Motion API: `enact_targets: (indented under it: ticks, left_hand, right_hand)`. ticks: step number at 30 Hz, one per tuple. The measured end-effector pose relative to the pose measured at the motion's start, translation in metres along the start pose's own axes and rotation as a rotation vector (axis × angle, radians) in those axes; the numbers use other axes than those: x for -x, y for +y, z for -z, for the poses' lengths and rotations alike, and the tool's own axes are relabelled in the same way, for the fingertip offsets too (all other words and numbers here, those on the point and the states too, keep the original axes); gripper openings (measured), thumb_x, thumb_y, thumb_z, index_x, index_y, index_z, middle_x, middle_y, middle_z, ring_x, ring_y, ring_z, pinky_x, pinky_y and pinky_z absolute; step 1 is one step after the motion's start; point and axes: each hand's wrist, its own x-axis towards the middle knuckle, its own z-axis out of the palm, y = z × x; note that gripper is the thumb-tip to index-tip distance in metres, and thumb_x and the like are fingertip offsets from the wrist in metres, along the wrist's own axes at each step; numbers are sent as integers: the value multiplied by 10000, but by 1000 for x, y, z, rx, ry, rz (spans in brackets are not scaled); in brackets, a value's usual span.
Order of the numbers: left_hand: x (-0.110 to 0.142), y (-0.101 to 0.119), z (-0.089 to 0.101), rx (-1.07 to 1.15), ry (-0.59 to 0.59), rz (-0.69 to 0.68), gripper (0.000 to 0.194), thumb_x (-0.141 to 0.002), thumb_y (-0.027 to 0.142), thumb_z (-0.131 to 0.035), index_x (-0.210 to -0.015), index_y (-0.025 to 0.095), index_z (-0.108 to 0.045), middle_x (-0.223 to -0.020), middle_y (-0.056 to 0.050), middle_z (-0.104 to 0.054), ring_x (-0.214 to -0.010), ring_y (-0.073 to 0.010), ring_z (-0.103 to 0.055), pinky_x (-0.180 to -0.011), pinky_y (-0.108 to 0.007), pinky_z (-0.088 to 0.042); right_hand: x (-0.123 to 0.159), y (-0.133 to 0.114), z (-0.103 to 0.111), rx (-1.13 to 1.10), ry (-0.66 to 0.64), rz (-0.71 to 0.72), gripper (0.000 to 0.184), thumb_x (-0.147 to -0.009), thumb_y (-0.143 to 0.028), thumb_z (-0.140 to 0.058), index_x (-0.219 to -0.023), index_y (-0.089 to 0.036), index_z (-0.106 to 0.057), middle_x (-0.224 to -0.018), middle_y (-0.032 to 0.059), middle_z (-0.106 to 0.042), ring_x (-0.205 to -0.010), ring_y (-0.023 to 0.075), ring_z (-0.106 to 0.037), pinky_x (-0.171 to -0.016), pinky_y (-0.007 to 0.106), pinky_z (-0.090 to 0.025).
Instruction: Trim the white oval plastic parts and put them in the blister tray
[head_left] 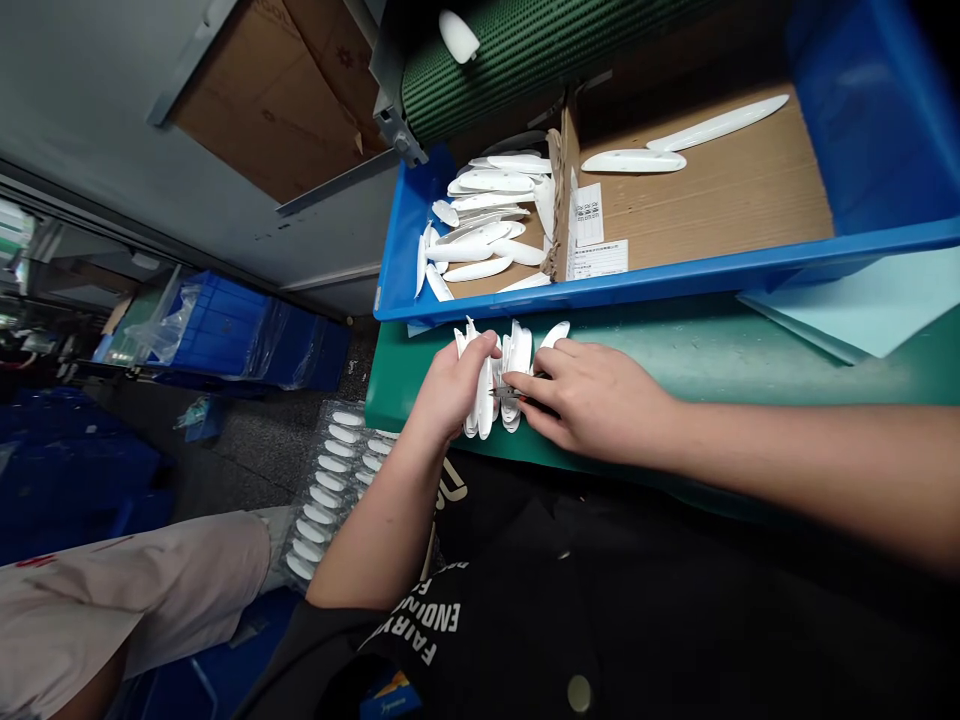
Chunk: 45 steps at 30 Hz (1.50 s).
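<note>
My left hand (456, 388) grips a fan-shaped bunch of white plastic oval pieces (495, 378) at the edge of the green table (675, 355). My right hand (592, 395) comes in from the right, its fingers closed on small metal nippers (507, 393). The nippers' tips sit against the bunch, and my fingers hide most of the tool. More loose white oval pieces (480, 215) lie heaped in the left compartment of a blue crate (600, 285), just beyond both hands.
Cardboard divides the crate, with two long white pieces (675, 145) in its right compartment. A green conveyor belt (510, 65) runs behind it. A clear tray of white pieces (330, 490) sits low on the left, beside a leg in pale trousers (127, 590). Plastic-wrapped blue crates (240, 330) stand beyond.
</note>
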Motion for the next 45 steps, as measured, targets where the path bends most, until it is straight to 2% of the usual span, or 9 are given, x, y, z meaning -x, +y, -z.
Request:
enact_targets:
  ticks: [5,14,19,23,31,34,38,40,45]
  left_hand:
    - [-2,1,2,-156,82,-95,452,-885,645,-617,-924,198,-673,-778,-17,-677,-678,-170,-620,-628,-269,-498]
    - [-2,6,0,-314,142,-157,464,-921,636,-557,-919,189,-684,-821,-48,-704,-788,-212,-649,-709,-293,-507]
    - [0,9,-1,-365,163,-191,460,-935,624,-556,-926,186,-696,-840,-54,-720,-829,-223,-660,-732,-290,-508]
    - [1,10,0,-403,178,-200,474,-936,633,-559,-929,182,-706,-840,-64,-721,-860,-237,-666,-748,-296,-512]
    - [-6,12,11,-377,191,-196,410,-893,590,-647,-911,183,-697,-842,-46,-734,-730,-211,-656,-642,-278,-476]
    - [-10,14,19,-486,191,-208,379,-908,576,-627,-901,200,-681,-871,-58,-746,-758,-243,-677,-642,-298,-472]
    - [-14,14,28,-662,223,-237,392,-924,598,-596,-855,218,-665,-931,-98,-747,-868,-301,-690,-700,-335,-490]
    - [-15,13,30,-613,196,-197,398,-911,614,-610,-877,220,-660,-893,-103,-738,-824,-297,-693,-671,-338,-510]
    - [-15,9,32,-314,48,-33,396,-905,603,-599,-940,209,-630,-808,-80,-725,-646,-236,-695,-482,-293,-519]
  right_hand:
    - [3,-4,0,-19,-23,-1,312,-1079,-329,-594,-1336,-175,-682,-946,100,-587,-895,289,-535,-752,378,-366]
    - [2,-6,1,29,-55,1,319,-1087,-332,-580,-1335,-154,-671,-965,113,-599,-908,298,-544,-764,385,-400]
    - [2,-10,3,56,-96,-18,294,-1107,-300,-543,-1318,-138,-668,-968,121,-605,-915,298,-565,-702,363,-395]
    - [1,-9,1,41,-112,-7,267,-1106,-287,-559,-1288,-138,-686,-926,99,-615,-846,273,-595,-652,358,-374]
    - [3,9,-5,-136,83,-115,342,-1046,-306,-638,-1362,-196,-709,-885,40,-646,-775,216,-620,-615,324,-346]
    - [5,13,-6,-152,115,-133,346,-1037,-314,-627,-1355,-213,-718,-877,32,-638,-776,219,-616,-592,326,-315]
    - [5,14,-6,-135,89,-141,344,-1040,-321,-611,-1352,-226,-720,-872,37,-638,-784,226,-613,-577,320,-279]
    - [5,14,-5,-129,74,-147,344,-1040,-320,-608,-1350,-223,-721,-879,43,-643,-797,228,-615,-578,316,-281]
    - [5,16,-4,-117,51,-170,349,-1038,-322,-606,-1355,-228,-719,-903,50,-657,-822,225,-621,-574,314,-294]
